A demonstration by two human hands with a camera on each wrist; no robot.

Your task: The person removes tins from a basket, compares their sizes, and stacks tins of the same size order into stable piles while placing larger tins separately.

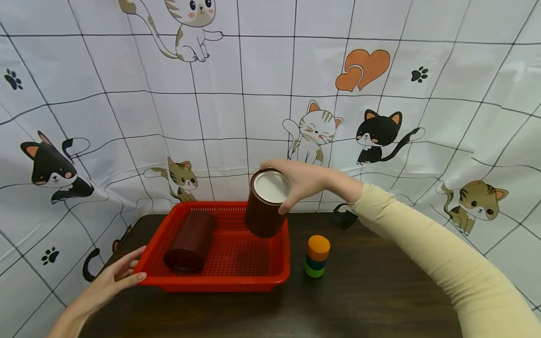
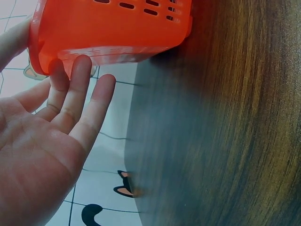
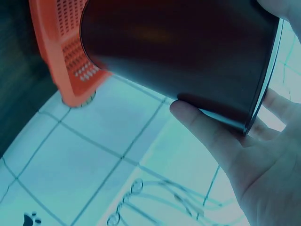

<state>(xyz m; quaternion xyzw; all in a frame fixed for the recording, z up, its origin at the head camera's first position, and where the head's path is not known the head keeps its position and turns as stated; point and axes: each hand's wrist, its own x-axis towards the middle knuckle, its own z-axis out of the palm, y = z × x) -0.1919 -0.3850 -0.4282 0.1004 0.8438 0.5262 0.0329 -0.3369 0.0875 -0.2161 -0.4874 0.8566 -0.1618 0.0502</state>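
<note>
My right hand (image 1: 297, 180) grips a dark brown canister (image 1: 264, 213) by its upper end, thumb on one side and fingers on the other. The canister has a whitish top and is held tilted over the right part of a red plastic basket (image 1: 241, 283). In the right wrist view, the canister (image 3: 178, 52) fills the upper middle, its lower end near the basket wall (image 3: 77, 52). A second brown canister (image 1: 192, 241) lies on its side in the basket's left half. At the basket's left front corner, my left hand (image 1: 112, 281) pinches the rim, thumb above and fingers below.
A small stack of orange, blue and green pieces (image 1: 317, 256) stands right of the basket on the dark wooden table (image 1: 363, 291). Behind hangs a white cloth (image 1: 262, 112) with grid lines and cartoon cats, meeting the table's back edge.
</note>
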